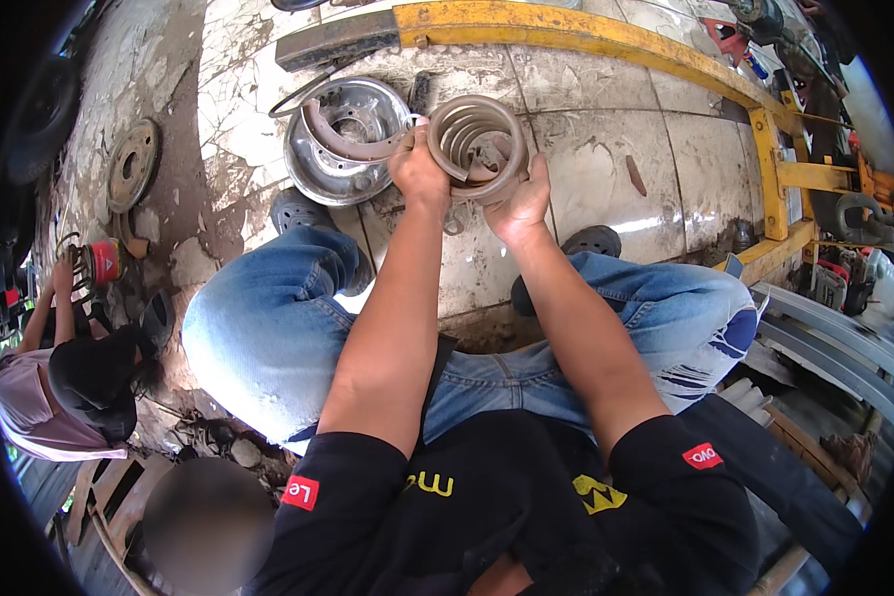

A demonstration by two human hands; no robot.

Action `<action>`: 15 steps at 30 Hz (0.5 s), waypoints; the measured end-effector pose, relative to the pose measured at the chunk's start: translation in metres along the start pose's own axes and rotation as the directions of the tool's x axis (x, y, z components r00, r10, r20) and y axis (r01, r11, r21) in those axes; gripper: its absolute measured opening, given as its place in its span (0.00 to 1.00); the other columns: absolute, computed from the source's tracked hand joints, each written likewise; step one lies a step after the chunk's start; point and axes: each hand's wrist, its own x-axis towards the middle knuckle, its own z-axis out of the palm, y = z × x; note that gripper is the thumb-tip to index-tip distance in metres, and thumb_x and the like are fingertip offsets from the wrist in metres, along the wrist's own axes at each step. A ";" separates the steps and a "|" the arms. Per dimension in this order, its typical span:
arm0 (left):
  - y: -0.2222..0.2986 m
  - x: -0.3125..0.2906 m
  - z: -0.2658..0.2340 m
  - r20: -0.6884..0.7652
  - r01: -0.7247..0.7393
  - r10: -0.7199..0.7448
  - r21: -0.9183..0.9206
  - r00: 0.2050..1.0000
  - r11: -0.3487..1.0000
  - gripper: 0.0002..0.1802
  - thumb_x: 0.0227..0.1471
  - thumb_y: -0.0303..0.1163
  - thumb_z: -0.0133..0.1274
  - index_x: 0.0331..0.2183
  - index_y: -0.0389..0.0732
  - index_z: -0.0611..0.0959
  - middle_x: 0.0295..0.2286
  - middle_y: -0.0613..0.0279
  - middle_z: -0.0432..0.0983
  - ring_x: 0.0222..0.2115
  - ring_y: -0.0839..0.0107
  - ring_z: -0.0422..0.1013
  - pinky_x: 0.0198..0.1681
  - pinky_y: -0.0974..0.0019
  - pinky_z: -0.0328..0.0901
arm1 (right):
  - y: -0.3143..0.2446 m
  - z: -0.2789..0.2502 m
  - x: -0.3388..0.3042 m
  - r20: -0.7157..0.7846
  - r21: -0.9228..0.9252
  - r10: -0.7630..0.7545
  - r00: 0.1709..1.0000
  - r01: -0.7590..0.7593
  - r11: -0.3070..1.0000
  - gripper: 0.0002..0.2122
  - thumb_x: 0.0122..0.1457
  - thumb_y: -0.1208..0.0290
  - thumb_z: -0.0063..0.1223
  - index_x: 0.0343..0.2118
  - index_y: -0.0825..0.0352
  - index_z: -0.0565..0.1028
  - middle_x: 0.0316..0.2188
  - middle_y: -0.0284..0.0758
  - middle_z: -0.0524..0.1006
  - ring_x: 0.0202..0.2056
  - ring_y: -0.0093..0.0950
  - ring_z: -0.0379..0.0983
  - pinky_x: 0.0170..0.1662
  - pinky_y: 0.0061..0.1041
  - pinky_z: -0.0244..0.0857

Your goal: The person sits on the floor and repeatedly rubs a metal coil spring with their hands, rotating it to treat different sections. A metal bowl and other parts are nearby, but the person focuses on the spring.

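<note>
A beige-grey coil spring [476, 114] is held between both my hands, its open end facing up. My left hand [420, 167] is closed on its left side. My right hand [522, 204] cups its lower right side, with the fingers partly hidden beneath. Inside the coils some brownish pieces [489, 154] show; I cannot tell what they are. Left of the spring, a shiny metal wheel rim [306, 164] lies on the tiles. Across it rests a curved rusty brake shoe [340, 143], its right end close to my left hand; whether they touch I cannot tell.
A yellow steel frame [566, 30] runs along the far side and down the right. A brown flat scrap [635, 175] lies on the tiles. At left are a rusty disc [134, 164] and another person [79, 382] near a red can [104, 261]. Metal channels [834, 348] lie at right.
</note>
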 end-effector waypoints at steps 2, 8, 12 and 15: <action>0.002 -0.002 0.004 -0.069 0.002 -0.001 0.013 0.998 1.000 0.16 0.62 0.35 0.49 0.35 0.30 0.83 0.29 0.60 0.79 0.28 0.72 0.72 0.34 0.69 0.68 | 0.002 0.002 -0.005 -0.041 -0.036 0.012 0.999 -0.013 0.999 0.32 0.66 0.42 0.17 0.56 0.64 0.64 0.56 0.42 0.64 0.57 0.43 0.64 0.60 0.45 0.56; -0.009 0.000 0.008 -0.080 0.061 -0.072 -0.130 0.994 0.990 0.16 0.61 0.36 0.51 0.43 0.34 0.81 0.37 0.58 0.79 0.35 0.67 0.75 0.38 0.64 0.70 | 0.001 -0.005 -0.001 -0.046 -0.120 -0.004 0.999 -0.001 0.993 0.32 0.66 0.42 0.15 0.58 0.62 0.63 0.54 0.42 0.67 0.57 0.44 0.63 0.61 0.50 0.55; 0.003 -0.002 0.004 -0.066 0.061 -0.057 0.070 0.996 0.996 0.16 0.61 0.38 0.51 0.41 0.34 0.82 0.36 0.58 0.79 0.33 0.69 0.74 0.37 0.66 0.70 | -0.031 0.025 -0.005 -0.077 -0.009 0.092 0.993 -0.093 0.996 0.35 0.64 0.38 0.14 0.58 0.63 0.61 0.55 0.46 0.64 0.57 0.56 0.61 0.61 0.61 0.48; 0.003 0.000 0.002 -0.051 0.071 -0.069 0.034 0.996 0.997 0.16 0.61 0.36 0.51 0.39 0.31 0.82 0.32 0.59 0.79 0.30 0.70 0.73 0.36 0.67 0.68 | -0.024 0.020 -0.008 -0.087 -0.021 0.120 0.989 -0.122 0.992 0.35 0.65 0.39 0.13 0.60 0.62 0.62 0.56 0.44 0.67 0.57 0.49 0.63 0.61 0.54 0.53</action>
